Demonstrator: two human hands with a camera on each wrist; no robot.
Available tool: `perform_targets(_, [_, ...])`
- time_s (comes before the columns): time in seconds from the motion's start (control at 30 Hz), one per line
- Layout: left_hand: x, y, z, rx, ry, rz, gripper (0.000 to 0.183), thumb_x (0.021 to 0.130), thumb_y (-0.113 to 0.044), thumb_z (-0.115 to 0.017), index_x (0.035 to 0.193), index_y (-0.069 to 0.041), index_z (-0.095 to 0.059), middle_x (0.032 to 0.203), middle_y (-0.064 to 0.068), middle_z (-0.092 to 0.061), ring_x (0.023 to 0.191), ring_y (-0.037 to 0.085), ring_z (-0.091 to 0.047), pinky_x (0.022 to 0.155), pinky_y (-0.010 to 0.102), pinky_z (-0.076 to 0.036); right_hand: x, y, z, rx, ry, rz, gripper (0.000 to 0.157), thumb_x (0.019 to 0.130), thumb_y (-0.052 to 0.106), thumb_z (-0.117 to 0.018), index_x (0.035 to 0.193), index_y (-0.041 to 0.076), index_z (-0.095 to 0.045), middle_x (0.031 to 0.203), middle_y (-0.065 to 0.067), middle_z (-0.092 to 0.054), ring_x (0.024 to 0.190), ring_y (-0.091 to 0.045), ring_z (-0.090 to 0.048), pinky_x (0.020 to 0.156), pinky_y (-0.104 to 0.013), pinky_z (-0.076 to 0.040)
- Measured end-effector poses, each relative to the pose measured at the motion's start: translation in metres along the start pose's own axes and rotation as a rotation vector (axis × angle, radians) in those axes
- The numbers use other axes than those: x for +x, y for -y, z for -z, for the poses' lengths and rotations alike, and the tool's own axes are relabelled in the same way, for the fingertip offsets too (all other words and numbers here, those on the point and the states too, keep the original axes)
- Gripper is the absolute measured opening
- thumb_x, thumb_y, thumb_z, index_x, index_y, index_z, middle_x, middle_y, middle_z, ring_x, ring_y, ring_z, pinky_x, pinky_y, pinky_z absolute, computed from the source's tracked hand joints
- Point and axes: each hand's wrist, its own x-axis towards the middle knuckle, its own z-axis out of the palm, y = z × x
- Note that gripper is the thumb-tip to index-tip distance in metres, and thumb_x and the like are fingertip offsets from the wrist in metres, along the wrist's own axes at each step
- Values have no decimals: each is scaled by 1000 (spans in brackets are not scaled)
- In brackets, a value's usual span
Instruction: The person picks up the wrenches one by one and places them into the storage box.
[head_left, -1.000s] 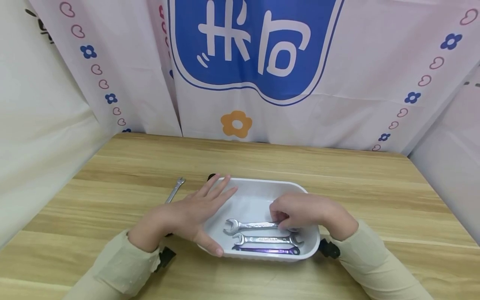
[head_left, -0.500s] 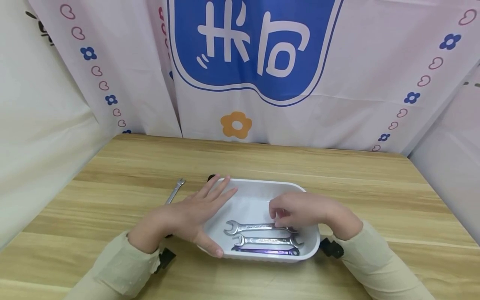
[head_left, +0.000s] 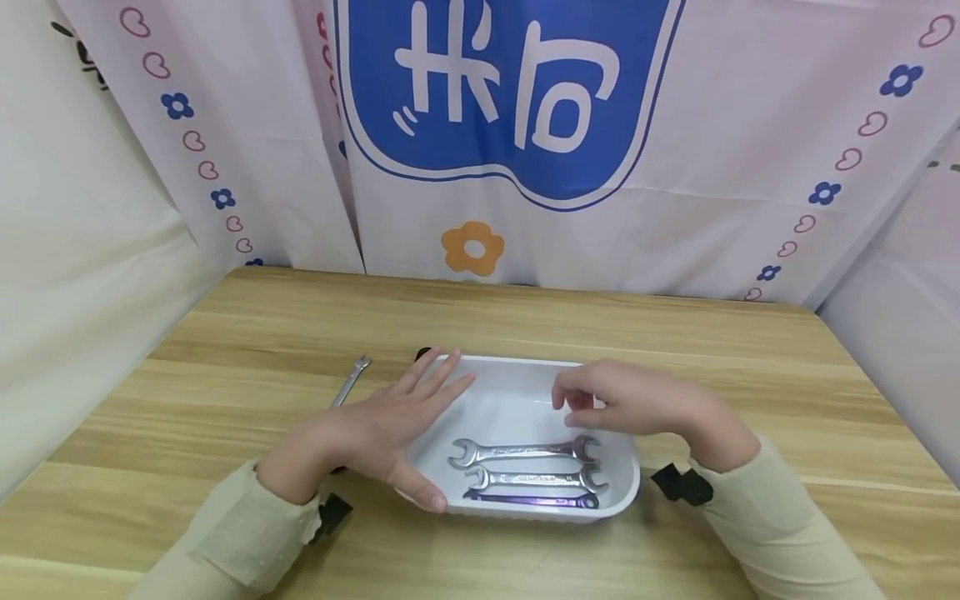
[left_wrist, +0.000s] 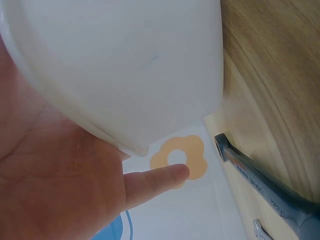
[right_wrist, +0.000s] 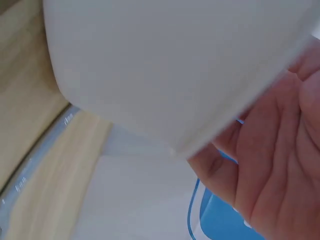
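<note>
A white plastic basin [head_left: 517,375] stands on the table. Inside it, two silver open-end wrenches lie one behind the other, the rear wrench [head_left: 525,451] and the middle wrench [head_left: 536,480]. A purple wrench [head_left: 536,500] lies along the near wall. My left hand [head_left: 382,429] rests on the basin's left rim with fingers spread, thumb at the near edge. Above the basin's right part hovers my right hand [head_left: 626,400], fingers loosely bent and holding nothing. In the right wrist view this hand [right_wrist: 280,150] shows beside the basin's rim.
A silver wrench [head_left: 350,382] lies left of the basin, partly behind the left hand. Beside the basin in the left wrist view lies a dark wrench [left_wrist: 265,182]. Another wrench [right_wrist: 30,165] lies on the table in the right wrist view. A printed cloth [head_left: 600,242] hangs behind.
My right hand has let go of the rear wrench and risen away from it, back and to the right. The wrench stays in the basin. The left hand has not moved.
</note>
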Motion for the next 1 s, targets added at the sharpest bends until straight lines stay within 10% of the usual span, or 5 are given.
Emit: perform_targets(1.0, [1, 0, 0, -11, 10, 6, 131, 69, -64, -81, 162, -16, -1, 165, 7, 22, 150, 37, 26, 113, 74, -13, -41, -36, 39, -20, -176, -209, 14, 91, 10, -70, 104, 10, -67, 81, 5, -59, 78, -12, -54, 69, -25, -49])
